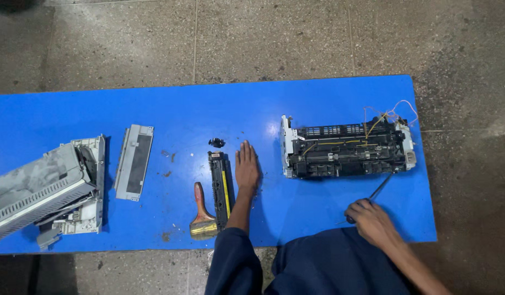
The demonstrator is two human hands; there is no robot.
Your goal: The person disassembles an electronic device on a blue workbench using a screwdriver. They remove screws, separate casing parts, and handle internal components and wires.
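My left hand (247,168) lies flat and palm down on the blue sheet (197,109), fingers together, right beside a long black roller unit with a yellow strip (220,186). My right hand (371,218) grips a screwdriver (379,189) whose shaft points up toward the lower right corner of an opened black printer chassis (345,148) with white end plates and loose yellow and orange wires. A small black part (217,143) sits just above the roller unit.
A paintbrush with a red handle (202,212) lies left of the roller unit. A grey panel (133,161) and the grey printer casing (44,188) rest at the sheet's left end. Bare concrete floor (263,38) surrounds the sheet. My dark blue trousers (318,262) reach the near edge.
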